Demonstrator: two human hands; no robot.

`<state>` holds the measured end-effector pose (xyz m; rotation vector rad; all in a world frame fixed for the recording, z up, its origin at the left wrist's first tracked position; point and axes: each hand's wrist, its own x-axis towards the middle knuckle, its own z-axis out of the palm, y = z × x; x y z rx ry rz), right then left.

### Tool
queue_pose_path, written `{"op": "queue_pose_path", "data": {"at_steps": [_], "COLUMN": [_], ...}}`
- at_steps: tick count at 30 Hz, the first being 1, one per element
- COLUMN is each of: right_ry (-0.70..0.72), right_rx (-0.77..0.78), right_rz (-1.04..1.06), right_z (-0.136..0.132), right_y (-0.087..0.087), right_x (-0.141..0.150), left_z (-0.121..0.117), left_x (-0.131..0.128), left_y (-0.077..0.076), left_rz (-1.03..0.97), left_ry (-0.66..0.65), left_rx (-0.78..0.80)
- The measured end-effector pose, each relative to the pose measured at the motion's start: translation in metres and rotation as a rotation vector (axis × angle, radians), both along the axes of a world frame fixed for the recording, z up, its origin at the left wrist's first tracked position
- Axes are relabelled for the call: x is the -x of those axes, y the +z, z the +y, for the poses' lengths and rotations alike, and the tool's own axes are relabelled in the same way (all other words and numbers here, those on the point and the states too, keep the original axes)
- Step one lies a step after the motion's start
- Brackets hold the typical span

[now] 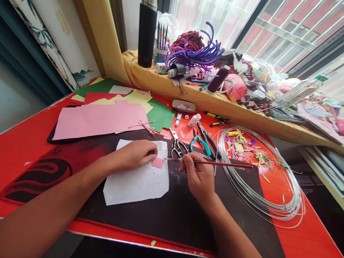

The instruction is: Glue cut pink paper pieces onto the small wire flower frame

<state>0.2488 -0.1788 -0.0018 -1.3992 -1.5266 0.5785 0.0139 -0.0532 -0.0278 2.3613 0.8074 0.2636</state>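
My right hand [197,175] is shut on a thin red-handled paintbrush [225,163], and the metal-tipped end reaches left to a small pink paper square [157,163]. My left hand [135,154] rests its fingertips on the upper edge of that square and holds it down. The square lies on a ragged white paper sheet [137,179], which sits on a black and red desk mat [182,215]. Whether the brush tip touches the square is hard to tell.
Just beyond my hands lie scissors [176,148], teal-handled pliers [200,142], and a large coil of silver wire [258,175]. Sheets of pink, green and yellow paper [99,120] cover the far left. A cluttered yellow-padded windowsill [172,80] runs along the back.
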Motion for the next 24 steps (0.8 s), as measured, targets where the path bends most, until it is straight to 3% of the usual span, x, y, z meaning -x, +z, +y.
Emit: {"op": "queue_pose_path", "data": {"at_steps": [4, 8, 14, 19, 24], "right_ry": [-0.073, -0.109, -0.194, -0.296, -0.233], "right_rx": [-0.031, -0.046, -0.082, 0.165, 0.416], "right_rz": [0.128, 0.018, -0.656, -1.189, -1.417], "right_z": [0.003, 0.008, 0.019, 0.046, 0.084], "right_y": [-0.006, 0.003, 0.052, 0.094, 0.112], "right_x": [-0.001, -0.011, -0.056, -0.086, -0.103], "left_z": [-0.001, 0.000, 0.000, 0.000, 0.003], "left_x": [0.001, 0.002, 0.003, 0.005, 0.005], "left_y": [0.001, 0.001, -0.003, -0.009, -0.014], "left_rz": [-0.001, -0.023, -0.057, -0.076, -0.075], "left_ry": [0.013, 0.027, 0.043, 0.048, 0.048], "left_rx": [0.027, 0.052, 0.066, 0.054, 0.074]}}
